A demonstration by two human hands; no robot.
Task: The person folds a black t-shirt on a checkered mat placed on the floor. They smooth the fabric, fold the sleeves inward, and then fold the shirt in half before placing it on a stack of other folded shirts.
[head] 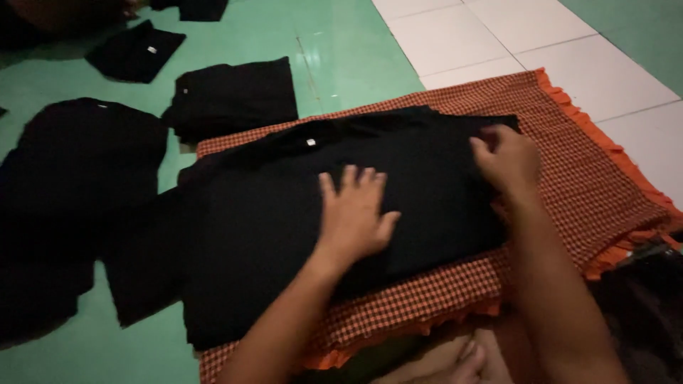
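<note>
Our left hand lies flat, fingers spread, on the black shirt across the orange checked cloth. Our right hand pinches its folded edge; we should keep the fabric taut and the edges aligned.

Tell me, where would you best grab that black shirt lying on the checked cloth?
Probably at the folded right edge of the black shirt, coming from the right, where the right hand already pinches it. The fabric there is doubled and gathered, so it offers a firm ridge, while the left hand lies flat on the middle over the checked cloth.
</note>
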